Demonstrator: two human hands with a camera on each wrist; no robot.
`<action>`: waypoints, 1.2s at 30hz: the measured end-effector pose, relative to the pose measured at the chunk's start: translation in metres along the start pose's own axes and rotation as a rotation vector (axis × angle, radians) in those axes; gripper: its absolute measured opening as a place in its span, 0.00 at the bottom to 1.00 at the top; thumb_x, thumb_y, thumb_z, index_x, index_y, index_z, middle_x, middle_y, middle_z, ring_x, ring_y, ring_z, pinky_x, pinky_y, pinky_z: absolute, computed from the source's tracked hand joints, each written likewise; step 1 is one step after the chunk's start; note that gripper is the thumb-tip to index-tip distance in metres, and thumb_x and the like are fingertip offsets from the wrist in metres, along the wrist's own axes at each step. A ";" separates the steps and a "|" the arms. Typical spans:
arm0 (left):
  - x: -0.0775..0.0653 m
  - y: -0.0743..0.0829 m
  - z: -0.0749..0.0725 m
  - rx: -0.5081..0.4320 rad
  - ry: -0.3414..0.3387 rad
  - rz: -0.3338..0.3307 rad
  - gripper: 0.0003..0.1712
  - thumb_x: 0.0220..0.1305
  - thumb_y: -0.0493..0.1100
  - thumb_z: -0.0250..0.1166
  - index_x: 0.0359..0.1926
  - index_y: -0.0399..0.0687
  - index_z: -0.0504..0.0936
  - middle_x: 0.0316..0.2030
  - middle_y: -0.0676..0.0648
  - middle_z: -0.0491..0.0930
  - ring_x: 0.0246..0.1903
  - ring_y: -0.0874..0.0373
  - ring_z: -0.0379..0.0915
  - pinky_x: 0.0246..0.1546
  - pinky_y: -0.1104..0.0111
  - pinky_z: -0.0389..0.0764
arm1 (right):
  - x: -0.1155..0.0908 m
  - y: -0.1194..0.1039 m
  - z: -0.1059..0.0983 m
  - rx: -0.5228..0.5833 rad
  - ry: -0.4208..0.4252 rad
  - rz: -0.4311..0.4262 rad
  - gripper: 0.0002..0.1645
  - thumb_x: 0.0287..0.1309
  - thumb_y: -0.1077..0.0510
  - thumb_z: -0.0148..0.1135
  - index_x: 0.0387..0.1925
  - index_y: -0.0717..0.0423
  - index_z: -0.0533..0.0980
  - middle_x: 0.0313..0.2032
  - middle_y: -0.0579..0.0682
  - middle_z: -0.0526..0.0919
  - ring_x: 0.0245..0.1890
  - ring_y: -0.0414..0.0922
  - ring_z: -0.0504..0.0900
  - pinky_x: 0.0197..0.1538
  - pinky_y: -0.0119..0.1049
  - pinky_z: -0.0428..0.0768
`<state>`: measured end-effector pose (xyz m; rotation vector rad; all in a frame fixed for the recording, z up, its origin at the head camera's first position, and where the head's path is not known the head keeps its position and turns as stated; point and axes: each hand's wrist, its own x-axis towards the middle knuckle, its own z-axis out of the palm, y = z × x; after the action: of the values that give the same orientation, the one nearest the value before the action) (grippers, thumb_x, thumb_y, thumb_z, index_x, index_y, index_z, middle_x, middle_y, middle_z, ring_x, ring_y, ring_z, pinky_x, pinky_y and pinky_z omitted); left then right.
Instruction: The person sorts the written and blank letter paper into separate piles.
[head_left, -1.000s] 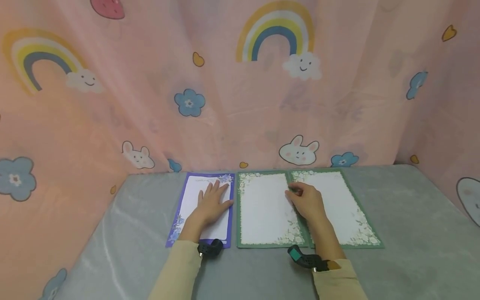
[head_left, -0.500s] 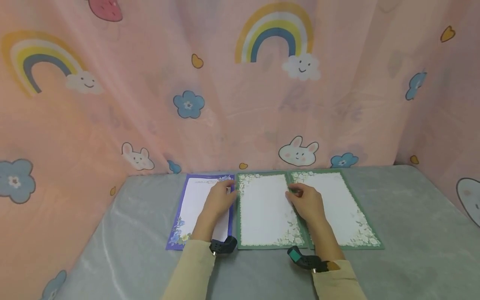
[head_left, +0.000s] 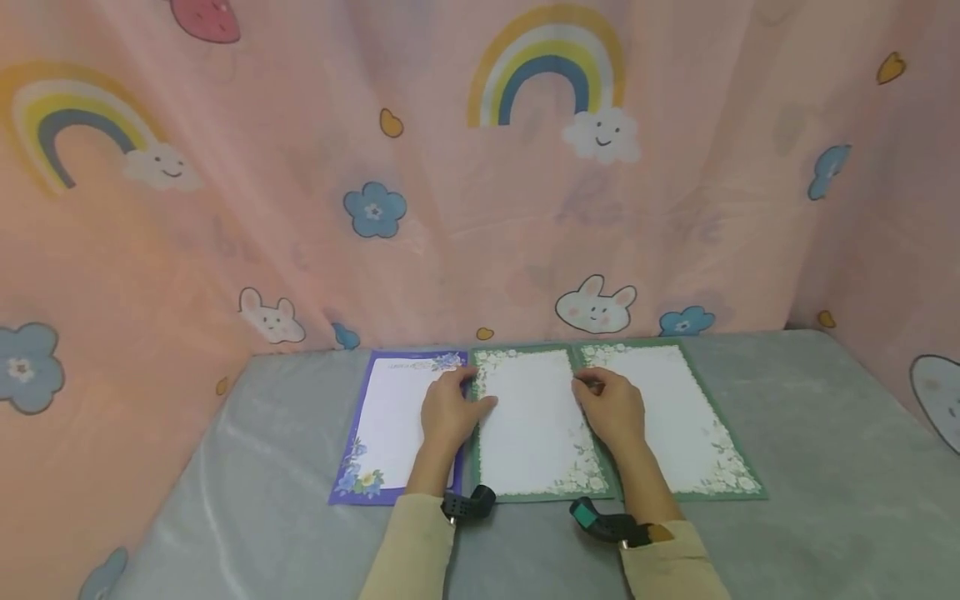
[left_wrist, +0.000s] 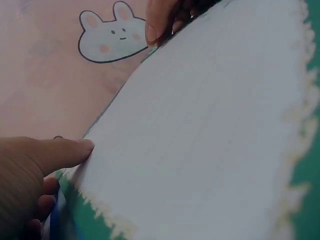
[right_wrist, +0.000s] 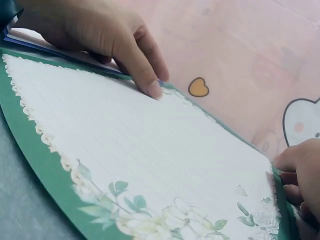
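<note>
A sheet of green-bordered letter paper [head_left: 525, 425] with printed white flowers lies in the middle of three in the head view. My left hand [head_left: 450, 408] is at its left edge, the thumb lying over the paper and the other fingers curled by the edge. At its right edge my right hand [head_left: 611, 404] pinches the sheet, thumb on top and fingers curled underneath, as the right wrist view shows. A purple-bordered sheet [head_left: 390, 417] with blue flowers lies left, partly under my left hand and wrist. To the right is another green-bordered sheet [head_left: 675, 417], partly covered by my right hand.
The sheets lie on a grey cloth-covered table [head_left: 825, 458]. A pink curtain [head_left: 450, 267] with rainbows, flowers and rabbits stands directly behind them and along the sides. Dark wrist bands [head_left: 468, 503] with cameras sit on both wrists.
My left hand has lifted from its flat rest on the purple-bordered sheet and moved right to the middle sheet's left edge. My right hand has stayed at the right edge.
</note>
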<state>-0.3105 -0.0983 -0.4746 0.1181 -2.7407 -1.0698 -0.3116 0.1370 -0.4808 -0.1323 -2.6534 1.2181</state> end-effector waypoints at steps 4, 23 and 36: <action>0.001 -0.003 0.004 -0.020 0.025 0.006 0.30 0.51 0.49 0.79 0.56 0.51 0.85 0.53 0.46 0.85 0.55 0.45 0.79 0.58 0.52 0.78 | -0.001 0.002 0.004 -0.017 0.012 -0.002 0.16 0.66 0.52 0.62 0.49 0.54 0.85 0.37 0.55 0.86 0.35 0.50 0.81 0.41 0.42 0.74; 0.000 -0.005 0.003 -0.117 0.033 -0.053 0.30 0.53 0.46 0.78 0.58 0.55 0.82 0.36 0.52 0.83 0.33 0.59 0.77 0.39 0.63 0.76 | -0.009 0.004 0.007 -0.073 -0.014 -0.158 0.13 0.63 0.53 0.64 0.45 0.53 0.86 0.47 0.57 0.84 0.37 0.50 0.80 0.40 0.45 0.77; -0.001 -0.001 0.005 -0.129 0.050 -0.062 0.30 0.54 0.44 0.77 0.59 0.53 0.82 0.44 0.51 0.86 0.38 0.58 0.79 0.41 0.62 0.77 | -0.011 0.010 0.000 -0.055 -0.034 -0.221 0.13 0.62 0.57 0.65 0.47 0.56 0.85 0.43 0.57 0.85 0.43 0.53 0.82 0.45 0.50 0.79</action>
<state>-0.3107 -0.0957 -0.4795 0.2085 -2.6309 -1.2386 -0.3009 0.1413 -0.4904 0.1705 -2.6459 1.0857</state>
